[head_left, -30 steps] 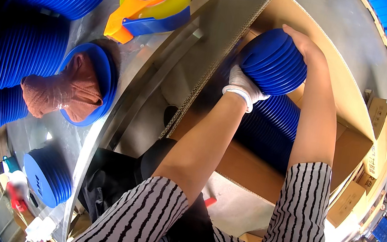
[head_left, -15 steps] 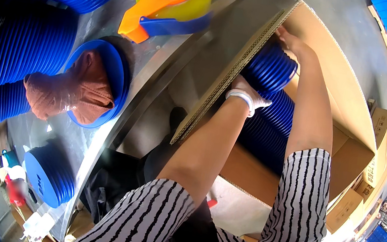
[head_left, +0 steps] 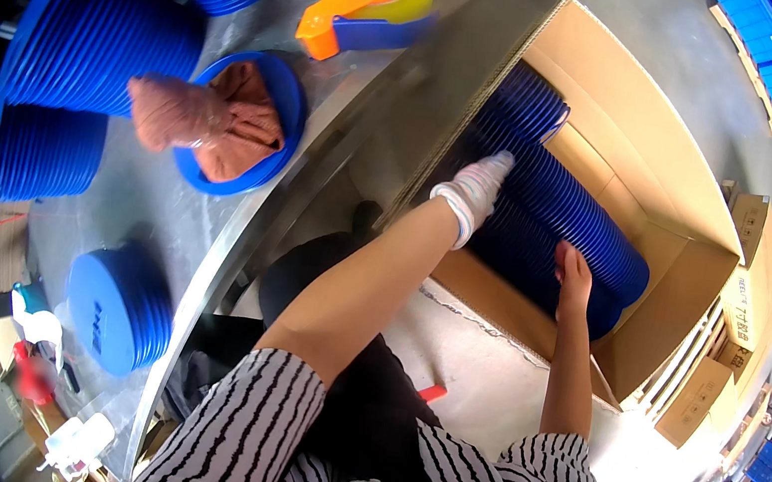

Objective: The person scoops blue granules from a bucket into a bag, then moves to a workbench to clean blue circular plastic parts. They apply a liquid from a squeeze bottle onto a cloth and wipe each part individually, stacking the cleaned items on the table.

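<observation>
Inside an open cardboard box (head_left: pixel 665 104) lie long rows of blue round plates (head_left: pixel 578 206), nested and on edge. At the box's far left corner, a shorter stack of blue plates (head_left: pixel 534 103) lies by the wall. My left hand (head_left: pixel 474 192), in a whitish glove, is over the left part of the rows, fingers stretched out and holding nothing visible; whether they touch the plates I cannot tell. My bare right hand (head_left: pixel 574 279) is at the near side of the rows, fingers loosely bent and thumb apart, with nothing seen in it.
On the metal table (head_left: pixel 268 31) at left stand tall blue plate stacks (head_left: pixel 99 44), an orange tape dispenser (head_left: pixel 373 2), a brown cloth (head_left: pixel 238 122) on a blue plate and a shorter stack (head_left: pixel 118 310). Closed cartons (head_left: pixel 740 287) stand right of the box.
My right hand has come back from the box's far corner to the near side of the rows. My left hand has drawn off the short stack, which now lies by the left wall. The view has shifted.
</observation>
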`<state>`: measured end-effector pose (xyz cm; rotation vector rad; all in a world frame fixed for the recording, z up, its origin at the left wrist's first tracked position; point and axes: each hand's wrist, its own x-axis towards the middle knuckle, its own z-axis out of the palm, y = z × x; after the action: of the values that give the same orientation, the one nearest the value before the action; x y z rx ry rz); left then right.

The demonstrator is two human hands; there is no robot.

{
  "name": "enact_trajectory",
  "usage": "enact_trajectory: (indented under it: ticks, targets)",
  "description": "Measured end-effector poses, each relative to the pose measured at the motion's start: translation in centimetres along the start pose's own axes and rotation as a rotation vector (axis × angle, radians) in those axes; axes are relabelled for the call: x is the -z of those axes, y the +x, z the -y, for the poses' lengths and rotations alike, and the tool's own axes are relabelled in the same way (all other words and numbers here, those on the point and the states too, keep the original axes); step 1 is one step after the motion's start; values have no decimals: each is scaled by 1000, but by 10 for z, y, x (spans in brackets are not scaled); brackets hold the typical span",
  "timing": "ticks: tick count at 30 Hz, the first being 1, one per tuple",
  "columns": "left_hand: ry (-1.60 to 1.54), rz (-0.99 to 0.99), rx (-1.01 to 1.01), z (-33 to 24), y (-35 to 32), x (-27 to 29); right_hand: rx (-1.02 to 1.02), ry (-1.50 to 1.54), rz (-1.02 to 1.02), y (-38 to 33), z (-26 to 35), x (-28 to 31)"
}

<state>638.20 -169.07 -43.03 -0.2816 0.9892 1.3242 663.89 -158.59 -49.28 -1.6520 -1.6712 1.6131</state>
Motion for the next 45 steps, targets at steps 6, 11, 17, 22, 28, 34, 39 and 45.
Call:
enact_trajectory:
  ticks: [6, 11, 17, 22, 28, 34, 39, 45]
  targets:
    - [298, 292, -498, 38, -150, 40, 462, -101, 108, -66, 43, -24]
    - [-49, 373, -785, 108, -319, 125, 773, 69, 350, -142, 108, -115]
    - [-148, -905, -1115, 226, -433, 256, 891, 66, 1079, -274, 143, -239]
    - [-289, -1019, -1310, 212, -449, 298, 664, 237, 1146, -319, 152, -342]
    - [-86, -1074, -1164, 136, -426, 336, 377, 199, 1115, -338, 137, -408]
    - [-586, -693, -1430, 115, -420, 325, 545, 367, 1039, -391, 137, -411]
    - [-1084, -437, -1578, 130, -431, 312, 1106, 340, 1061, -418, 153, -407]
    - [-935, -452, -1727, 156, -457, 300, 1085, 376, 1193, -441, 158, -405]
